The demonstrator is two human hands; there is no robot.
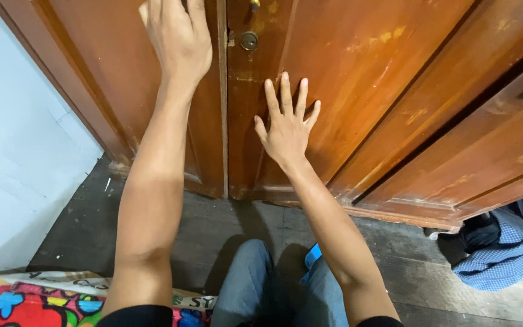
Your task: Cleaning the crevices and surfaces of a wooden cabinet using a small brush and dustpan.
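Right now I am pressing my right hand [286, 124] flat, fingers spread and holding nothing, against the right wooden door panel [358, 72], just below the round brass lock [249, 40]. My left hand [177, 36] is resting open on the left door panel [110, 66], fingertips out of view. A blue checked cloth [509, 242] is lying on the dark floor [225, 218].
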